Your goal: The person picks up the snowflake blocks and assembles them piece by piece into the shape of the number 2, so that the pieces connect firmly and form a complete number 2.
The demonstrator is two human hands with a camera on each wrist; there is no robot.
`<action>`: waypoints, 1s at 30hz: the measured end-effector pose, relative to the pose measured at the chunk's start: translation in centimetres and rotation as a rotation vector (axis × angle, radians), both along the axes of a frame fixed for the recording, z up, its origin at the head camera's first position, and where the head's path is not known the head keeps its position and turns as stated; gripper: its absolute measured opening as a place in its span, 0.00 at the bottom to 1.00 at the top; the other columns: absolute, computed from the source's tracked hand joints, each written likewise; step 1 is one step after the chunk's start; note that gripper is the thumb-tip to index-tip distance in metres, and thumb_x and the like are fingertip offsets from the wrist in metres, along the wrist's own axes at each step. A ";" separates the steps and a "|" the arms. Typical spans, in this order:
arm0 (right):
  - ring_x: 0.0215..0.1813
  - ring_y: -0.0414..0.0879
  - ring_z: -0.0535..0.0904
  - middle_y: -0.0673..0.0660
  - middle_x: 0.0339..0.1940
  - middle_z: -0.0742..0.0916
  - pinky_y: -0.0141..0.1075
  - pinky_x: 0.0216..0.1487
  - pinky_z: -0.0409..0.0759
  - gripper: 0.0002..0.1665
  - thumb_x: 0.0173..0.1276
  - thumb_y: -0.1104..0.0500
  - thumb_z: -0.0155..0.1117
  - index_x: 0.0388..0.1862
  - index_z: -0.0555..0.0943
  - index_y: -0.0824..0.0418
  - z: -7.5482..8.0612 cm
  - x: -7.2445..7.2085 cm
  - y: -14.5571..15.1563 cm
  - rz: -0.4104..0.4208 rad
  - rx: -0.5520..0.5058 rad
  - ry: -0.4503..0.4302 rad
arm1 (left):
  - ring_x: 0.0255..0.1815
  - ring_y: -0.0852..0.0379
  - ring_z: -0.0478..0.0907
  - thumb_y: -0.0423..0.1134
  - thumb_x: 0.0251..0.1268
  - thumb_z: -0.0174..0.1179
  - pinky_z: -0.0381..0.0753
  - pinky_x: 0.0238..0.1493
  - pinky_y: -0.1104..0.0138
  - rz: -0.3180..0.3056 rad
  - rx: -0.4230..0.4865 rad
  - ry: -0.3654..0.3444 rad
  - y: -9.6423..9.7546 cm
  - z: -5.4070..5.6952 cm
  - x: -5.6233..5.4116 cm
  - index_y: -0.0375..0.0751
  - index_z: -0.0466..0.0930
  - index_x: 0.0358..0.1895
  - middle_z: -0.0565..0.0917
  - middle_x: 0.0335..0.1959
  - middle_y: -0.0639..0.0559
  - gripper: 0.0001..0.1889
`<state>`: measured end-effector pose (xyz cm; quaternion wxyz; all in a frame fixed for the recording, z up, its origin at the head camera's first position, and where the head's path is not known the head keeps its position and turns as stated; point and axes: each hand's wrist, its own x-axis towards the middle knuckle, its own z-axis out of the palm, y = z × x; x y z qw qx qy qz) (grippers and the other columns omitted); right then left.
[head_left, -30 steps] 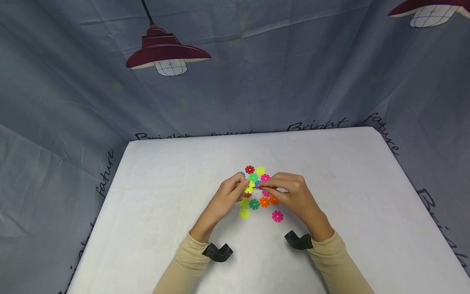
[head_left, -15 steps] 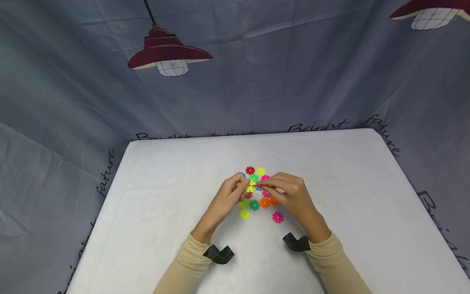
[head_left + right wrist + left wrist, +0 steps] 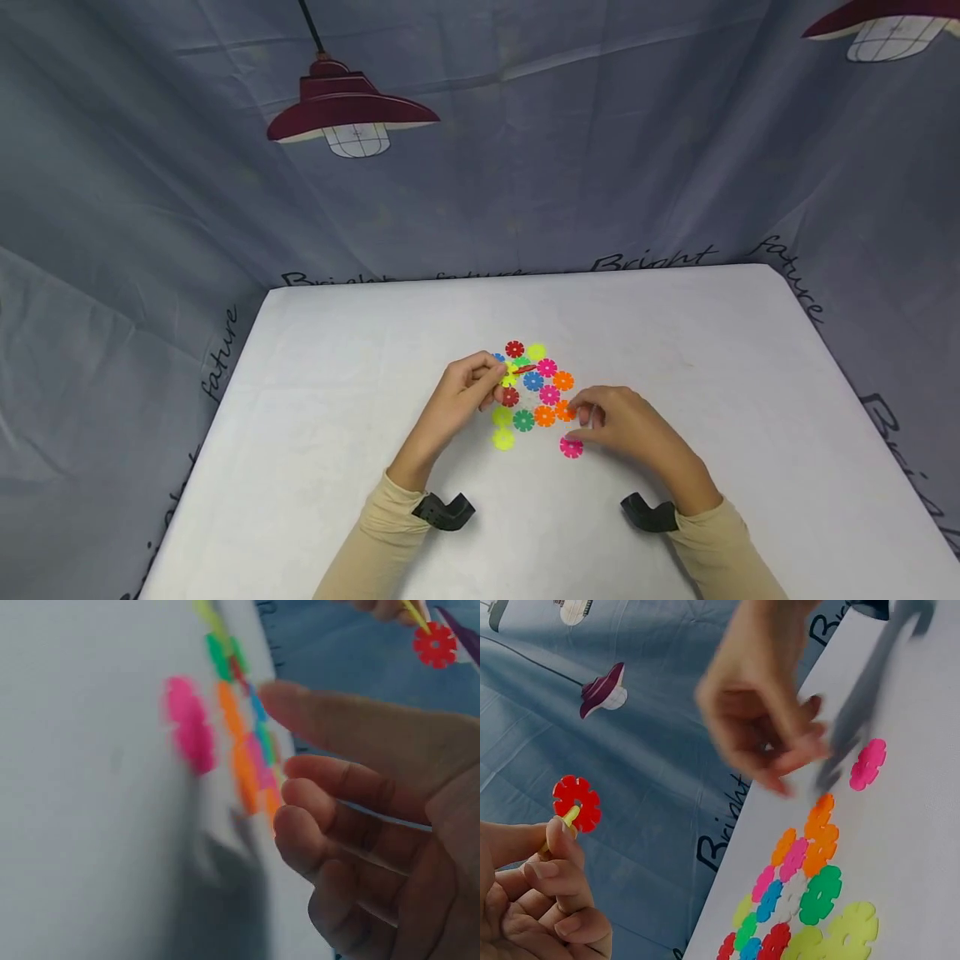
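My left hand point(image 3: 459, 398) pinches a yellow notched disc point(image 3: 571, 817) between thumb and forefinger, raised above the table. Slotted crosswise into it is a red notched disc point(image 3: 590, 801), which juts out clear of the fingertips. My right hand point(image 3: 633, 421) hovers over the right side of the spread discs with loosely bent fingers. Thumb and fingertips stand apart with nothing between them in the right wrist view. Just below that thumb lies a pink disc point(image 3: 572, 450), apart from the others. Beside the fingertips is an orange disc point(image 3: 563, 412).
Several notched discs lie close together on the white table point(image 3: 337, 400), among them a blue disc point(image 3: 533, 381), a green disc point(image 3: 523, 420) and a yellow-green disc point(image 3: 503, 439). A grey curtain point(image 3: 495, 192) hangs behind the table.
My right hand has left the red disc and moved right and toward the person, down to the pink disc. The red disc stays joined to the yellow one in my left hand.
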<state>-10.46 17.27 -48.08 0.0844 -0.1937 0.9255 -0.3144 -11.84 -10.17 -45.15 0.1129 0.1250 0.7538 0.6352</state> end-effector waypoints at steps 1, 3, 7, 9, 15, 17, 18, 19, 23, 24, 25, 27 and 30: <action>0.28 0.37 0.74 0.46 0.27 0.82 0.29 0.31 0.75 0.21 0.52 0.52 0.86 0.40 0.87 0.58 -0.4 0.2 0.2 0.009 0.010 -0.025 | 0.23 0.60 0.68 0.44 0.81 0.56 0.69 0.28 0.72 0.000 -0.003 0.001 -0.1 0.0 0.0 0.38 0.80 0.40 0.80 0.29 0.31 0.13; 0.26 0.35 0.72 0.45 0.26 0.81 0.29 0.30 0.74 0.21 0.50 0.49 0.87 0.37 0.86 0.55 -1.1 0.6 0.5 0.022 0.014 -0.057 | 0.23 0.59 0.67 0.44 0.81 0.56 0.68 0.28 0.72 0.000 -0.011 0.003 -0.1 0.0 -0.1 0.38 0.80 0.40 0.80 0.29 0.31 0.13; 0.27 0.35 0.71 0.45 0.26 0.80 0.29 0.31 0.73 0.20 0.51 0.49 0.86 0.36 0.85 0.53 -1.7 1.1 0.5 0.052 0.010 -0.060 | 0.22 0.59 0.65 0.46 0.81 0.55 0.66 0.28 0.72 -0.003 -0.018 0.009 -0.2 0.0 -0.1 0.39 0.80 0.40 0.81 0.30 0.30 0.14; 0.28 0.35 0.71 0.45 0.26 0.80 0.29 0.31 0.74 0.18 0.52 0.51 0.85 0.37 0.85 0.54 -1.8 1.2 0.3 0.063 -0.003 -0.060 | 0.21 0.59 0.65 0.46 0.81 0.55 0.65 0.27 0.73 -0.003 -0.020 0.008 -0.2 -0.1 -0.1 0.39 0.80 0.40 0.81 0.30 0.31 0.14; 0.29 0.35 0.72 0.44 0.26 0.79 0.29 0.32 0.74 0.14 0.56 0.58 0.83 0.37 0.84 0.55 -1.8 1.1 0.2 0.078 -0.048 -0.107 | 0.21 0.60 0.64 0.45 0.81 0.55 0.65 0.27 0.72 -0.005 -0.022 0.007 -0.1 -0.1 -0.1 0.39 0.80 0.40 0.81 0.28 0.34 0.13; 0.28 0.35 0.72 0.44 0.25 0.78 0.29 0.31 0.74 0.15 0.56 0.57 0.83 0.36 0.83 0.55 -1.9 1.0 0.3 0.078 -0.050 -0.118 | 0.21 0.60 0.65 0.45 0.81 0.55 0.65 0.26 0.73 -0.007 -0.024 0.009 -0.1 -0.1 -0.1 0.38 0.80 0.40 0.81 0.28 0.35 0.13; 0.28 0.35 0.72 0.44 0.25 0.78 0.29 0.31 0.74 0.15 0.56 0.57 0.83 0.35 0.82 0.54 -1.9 1.0 0.3 0.078 -0.050 -0.124 | 0.21 0.61 0.65 0.44 0.81 0.55 0.65 0.26 0.73 -0.007 -0.024 0.010 0.0 -0.1 -0.1 0.38 0.80 0.40 0.81 0.27 0.36 0.13; 0.27 0.35 0.72 0.44 0.24 0.78 0.29 0.30 0.73 0.15 0.57 0.57 0.83 0.34 0.81 0.53 -1.9 1.0 0.4 0.079 -0.051 -0.128 | 0.21 0.61 0.65 0.44 0.81 0.55 0.65 0.26 0.73 -0.008 -0.023 0.009 0.0 -0.1 -0.1 0.38 0.80 0.40 0.81 0.27 0.36 0.13; 0.27 0.36 0.73 0.44 0.22 0.78 0.29 0.30 0.74 0.12 0.61 0.57 0.79 0.33 0.81 0.53 -1.8 0.8 0.5 0.071 -0.055 -0.141 | 0.20 0.61 0.65 0.43 0.82 0.54 0.65 0.26 0.73 -0.009 -0.018 0.007 0.1 0.0 -0.1 0.38 0.80 0.40 0.81 0.27 0.35 0.13; 0.27 0.37 0.73 0.44 0.23 0.79 0.29 0.31 0.74 0.11 0.62 0.57 0.78 0.33 0.81 0.53 -1.6 0.6 0.6 0.060 -0.059 -0.139 | 0.20 0.61 0.65 0.43 0.82 0.54 0.64 0.26 0.73 -0.010 -0.017 0.007 0.1 0.0 0.0 0.38 0.80 0.40 0.81 0.27 0.34 0.13; 0.27 0.37 0.74 0.45 0.23 0.80 0.29 0.31 0.75 0.10 0.64 0.57 0.78 0.33 0.82 0.52 -1.4 0.5 0.7 0.047 -0.071 -0.134 | 0.20 0.60 0.65 0.43 0.82 0.53 0.64 0.26 0.73 -0.009 -0.017 0.007 0.0 0.0 0.0 0.37 0.80 0.40 0.81 0.28 0.34 0.13; 0.27 0.41 0.77 0.48 0.24 0.83 0.30 0.30 0.78 0.07 0.66 0.58 0.75 0.34 0.83 0.54 -0.7 0.0 0.8 0.020 -0.128 -0.122 | 0.20 0.60 0.65 0.43 0.82 0.53 0.64 0.26 0.73 -0.009 -0.016 0.009 0.0 0.0 0.0 0.37 0.80 0.40 0.81 0.28 0.32 0.13; 0.26 0.49 0.80 0.54 0.25 0.85 0.33 0.28 0.82 0.06 0.73 0.57 0.69 0.36 0.82 0.57 0.5 -0.7 0.6 -0.026 -0.270 -0.090 | 0.21 0.60 0.65 0.43 0.82 0.53 0.64 0.26 0.73 -0.007 -0.014 0.004 0.0 0.1 0.1 0.38 0.80 0.40 0.80 0.30 0.28 0.13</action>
